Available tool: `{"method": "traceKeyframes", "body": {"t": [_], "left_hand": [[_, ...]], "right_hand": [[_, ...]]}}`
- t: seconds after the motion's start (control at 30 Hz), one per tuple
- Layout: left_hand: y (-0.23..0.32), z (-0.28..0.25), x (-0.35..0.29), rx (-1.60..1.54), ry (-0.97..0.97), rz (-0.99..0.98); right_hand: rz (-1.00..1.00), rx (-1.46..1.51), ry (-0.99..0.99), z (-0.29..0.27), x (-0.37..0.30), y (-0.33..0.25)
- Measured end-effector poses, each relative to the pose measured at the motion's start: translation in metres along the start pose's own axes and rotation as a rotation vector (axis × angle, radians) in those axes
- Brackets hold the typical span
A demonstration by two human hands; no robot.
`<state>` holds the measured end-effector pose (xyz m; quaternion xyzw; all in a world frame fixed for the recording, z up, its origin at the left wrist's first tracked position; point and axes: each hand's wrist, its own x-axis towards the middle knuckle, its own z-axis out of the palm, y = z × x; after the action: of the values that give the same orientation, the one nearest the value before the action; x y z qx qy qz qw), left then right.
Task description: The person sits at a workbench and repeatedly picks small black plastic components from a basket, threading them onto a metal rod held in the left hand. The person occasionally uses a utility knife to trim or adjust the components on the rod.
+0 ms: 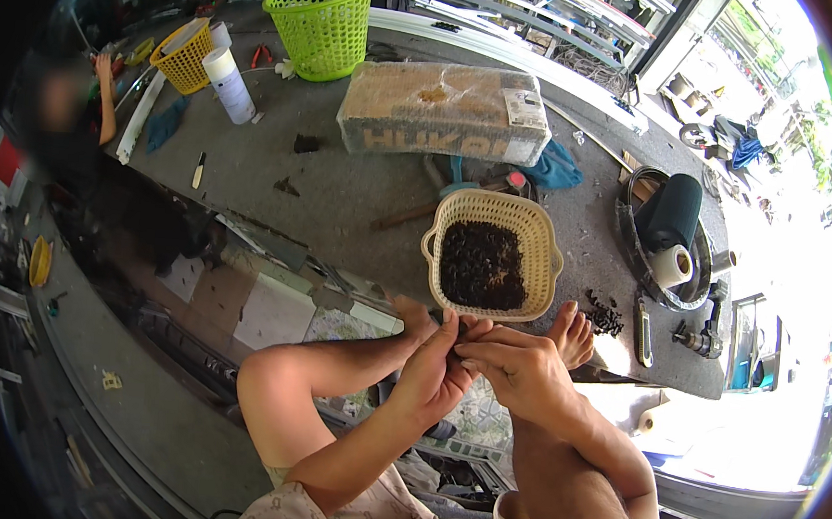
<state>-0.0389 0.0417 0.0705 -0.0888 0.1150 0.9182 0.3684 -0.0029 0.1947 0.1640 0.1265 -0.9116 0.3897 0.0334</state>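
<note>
My left hand (437, 372) and my right hand (521, 368) meet just in front of a cream plastic basket (541, 237). Both are closed, their fingertips pinched together around something small and dark that I cannot make out. Many small black pieces (481, 264) lie in the basket, which stands on the grey work table (362, 198). More black pieces (605, 317) are heaped on the table to the right, beside my foot.
Behind the basket lie a hammer (409, 216) and a taped carton (441, 112). A green basket (321, 26) and a yellow basket (184, 58) stand farther back. At right are a cutter knife (642, 331), a drill (705, 336) and a tape roll (671, 266). Another person (63, 129) sits at far left.
</note>
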Motion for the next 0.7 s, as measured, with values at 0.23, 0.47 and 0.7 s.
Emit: {"method": "traceKeyframes", "body": {"t": [0.23, 0.47, 0.7], "left_hand": [[0.006, 0.007, -0.008, 0.025, 0.052, 0.003], [0.010, -0.004, -0.011, 0.072, 0.122, -0.018], [0.016, -0.004, -0.025, 0.133, 0.086, -0.015]], "right_hand": [[0.076, 0.110, 0.013, 0.001, -0.003, -0.003], [0.285, 0.361, 0.106, -0.002, -0.003, 0.001], [0.425, 0.534, 0.107, -0.005, -0.002, 0.005]]}}
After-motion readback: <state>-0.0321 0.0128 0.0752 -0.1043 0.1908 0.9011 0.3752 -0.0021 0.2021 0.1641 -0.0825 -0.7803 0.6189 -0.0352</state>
